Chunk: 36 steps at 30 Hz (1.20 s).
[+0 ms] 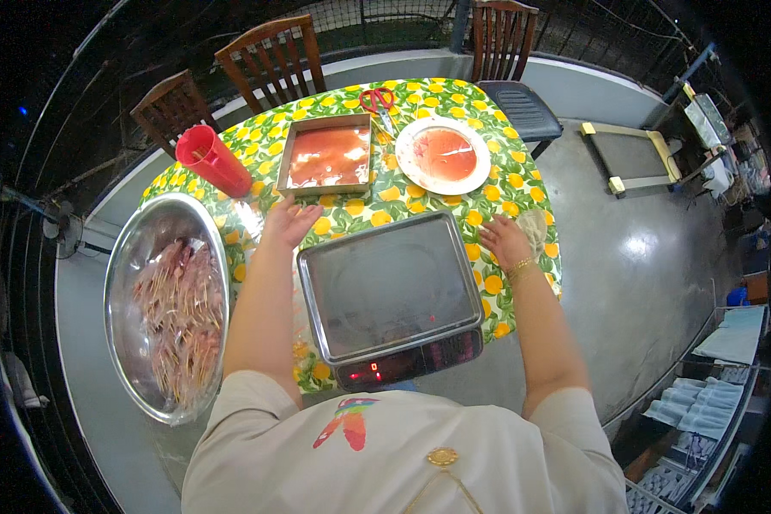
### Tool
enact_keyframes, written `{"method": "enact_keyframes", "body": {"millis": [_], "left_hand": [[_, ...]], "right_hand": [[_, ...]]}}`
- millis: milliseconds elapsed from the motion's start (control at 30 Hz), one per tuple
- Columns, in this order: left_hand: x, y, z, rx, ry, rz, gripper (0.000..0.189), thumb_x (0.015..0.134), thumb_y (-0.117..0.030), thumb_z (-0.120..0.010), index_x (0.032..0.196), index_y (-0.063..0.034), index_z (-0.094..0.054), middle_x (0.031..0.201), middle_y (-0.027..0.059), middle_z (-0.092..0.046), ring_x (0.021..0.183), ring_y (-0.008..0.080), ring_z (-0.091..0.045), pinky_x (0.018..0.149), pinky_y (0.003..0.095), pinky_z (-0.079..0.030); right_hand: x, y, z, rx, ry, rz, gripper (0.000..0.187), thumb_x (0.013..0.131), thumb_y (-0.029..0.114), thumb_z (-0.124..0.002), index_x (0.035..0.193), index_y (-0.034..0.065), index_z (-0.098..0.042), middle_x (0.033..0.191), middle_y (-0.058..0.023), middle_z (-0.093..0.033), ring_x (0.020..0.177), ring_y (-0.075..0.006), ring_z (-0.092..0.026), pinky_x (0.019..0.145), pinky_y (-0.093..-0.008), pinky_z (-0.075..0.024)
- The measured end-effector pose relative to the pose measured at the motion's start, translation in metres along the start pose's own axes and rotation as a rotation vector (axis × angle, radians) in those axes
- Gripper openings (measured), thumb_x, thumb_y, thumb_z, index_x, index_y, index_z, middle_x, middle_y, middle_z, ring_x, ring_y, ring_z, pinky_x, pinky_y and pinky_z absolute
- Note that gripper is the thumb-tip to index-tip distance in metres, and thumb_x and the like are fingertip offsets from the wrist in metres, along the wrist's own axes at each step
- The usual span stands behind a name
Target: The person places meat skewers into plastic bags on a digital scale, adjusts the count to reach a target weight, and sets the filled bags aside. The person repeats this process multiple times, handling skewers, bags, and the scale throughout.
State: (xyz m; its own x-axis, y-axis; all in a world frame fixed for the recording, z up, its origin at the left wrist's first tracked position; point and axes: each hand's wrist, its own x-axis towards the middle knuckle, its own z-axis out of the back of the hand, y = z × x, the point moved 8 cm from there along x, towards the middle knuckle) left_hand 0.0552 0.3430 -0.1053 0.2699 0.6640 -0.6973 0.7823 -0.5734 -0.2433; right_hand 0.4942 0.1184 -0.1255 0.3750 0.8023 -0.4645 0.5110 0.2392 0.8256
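My left hand [290, 222] is just below the near left corner of a shallow rectangular pan [326, 190] of reddish liquid, fingers spread and nothing held. A digital scale [411, 361] with a metal weighing platform [392, 283] stands before me, its red display lit. Right of the platform hovers my right hand [506, 241], fingers apart and holding nothing, beside a crumpled pale cloth [534, 232]. Whether either hand touches the table is unclear. To the left, a large oval metal basin [123, 302] holds plastic-wrapped bundles of skewered meat [180, 302].
Behind the scale are a white plate [407, 169] with red liquid, red-handled scissors [378, 100] and a red pitcher [209, 160] containing sticks. A lemon-patterned cloth covers the table [380, 220]. Wooden chairs [276, 61] line its far side; a platform scale [633, 157] stands on the floor at right.
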Motion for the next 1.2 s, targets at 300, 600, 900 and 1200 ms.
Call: {"method": "enact_keyframes", "body": {"millis": [300, 600, 900, 1200], "left_hand": [[0.114, 0.021, -0.009, 0.358, -0.312, -0.101, 0.033, 0.103, -0.013, -0.049, 0.133, 0.0030, -0.048, 0.135, 0.0228, -0.053, 0.129, 0.0403, -0.049, 0.110, 0.0634, -0.041], [0.079, 0.008, -0.028, 0.559, -0.227, -0.241, 0.017, 0.098, -0.010, -0.048, 0.111, 0.0002, -0.051, 0.108, 0.0227, -0.060, 0.107, 0.0380, -0.061, 0.097, 0.0596, -0.055], [-0.029, 0.081, -0.121, 0.629, 0.084, -0.269, 0.025, 0.098, -0.011, -0.056, 0.120, 0.0018, -0.051, 0.117, 0.0190, -0.062, 0.106, 0.0338, -0.066, 0.093, 0.0572, -0.058], [-0.147, 0.137, -0.126, 0.514, 0.081, -0.371, 0.037, 0.093, -0.020, -0.064, 0.123, -0.0001, -0.053, 0.111, 0.0180, -0.061, 0.102, 0.0350, -0.064, 0.090, 0.0548, -0.057]], "right_hand": [[0.146, -0.027, -0.044, 0.413, -0.148, -0.235, 0.030, 0.104, 0.013, -0.051, 0.134, 0.0072, -0.049, 0.133, -0.0122, -0.058, 0.118, -0.0288, -0.059, 0.103, -0.0455, -0.0473], [0.137, -0.020, -0.031, 0.482, -0.184, 0.092, 0.028, 0.095, -0.005, -0.053, 0.121, 0.0061, -0.053, 0.113, -0.0097, -0.066, 0.084, -0.0232, -0.065, 0.060, -0.0393, -0.0438], [0.108, 0.024, -0.022, 0.441, 0.020, 0.105, 0.029, 0.095, -0.008, -0.051, 0.122, 0.0033, -0.051, 0.118, -0.0139, -0.064, 0.098, -0.0292, -0.069, 0.075, -0.0405, -0.0594], [0.048, 0.145, 0.033, 0.339, 0.138, 0.188, 0.028, 0.095, -0.009, -0.051, 0.121, -0.0002, -0.049, 0.125, -0.0193, -0.060, 0.108, -0.0332, -0.067, 0.087, -0.0480, -0.0613]]}}
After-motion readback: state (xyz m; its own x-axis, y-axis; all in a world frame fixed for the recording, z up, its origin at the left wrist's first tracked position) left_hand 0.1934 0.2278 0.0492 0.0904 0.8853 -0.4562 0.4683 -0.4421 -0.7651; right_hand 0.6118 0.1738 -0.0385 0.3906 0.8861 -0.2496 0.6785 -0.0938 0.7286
